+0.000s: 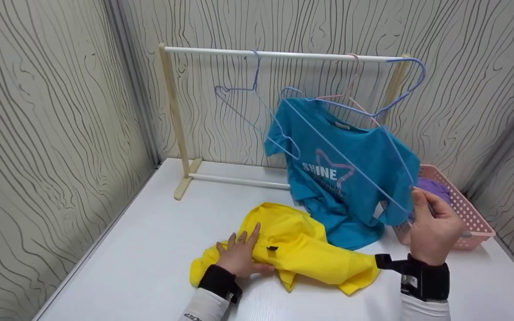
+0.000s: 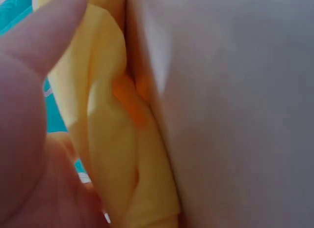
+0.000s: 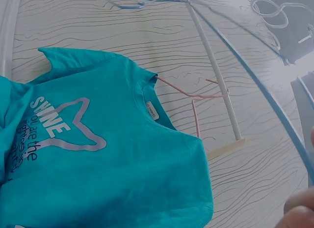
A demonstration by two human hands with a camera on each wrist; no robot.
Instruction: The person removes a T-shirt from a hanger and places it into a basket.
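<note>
My right hand [image 1: 435, 225] pinches one end of a blue wire hanger [image 1: 391, 105], which is lifted and tilted in front of the rack. In the right wrist view that hanger [image 3: 267, 95] runs past the fingertips at the lower right. On the white table lies a crumpled yellow garment [image 1: 310, 261] with a small dark tag near its middle. My left hand [image 1: 239, 256] rests on its left part, fingers spread. The left wrist view shows yellow cloth [image 2: 110, 139] beside the thumb. Behind the lifted hanger, a teal "SHINE" T-shirt [image 1: 297, 133] hangs on a pink hanger [image 1: 353, 84].
A wooden rack with a white rail [image 1: 212, 51] stands at the back of the table. Another blue hanger [image 1: 255, 76], without clothing, hangs left of the T-shirt. At the right sits a pink basket [image 1: 475, 223] holding purple cloth [image 1: 433, 187]. Patterned walls close in the back and sides.
</note>
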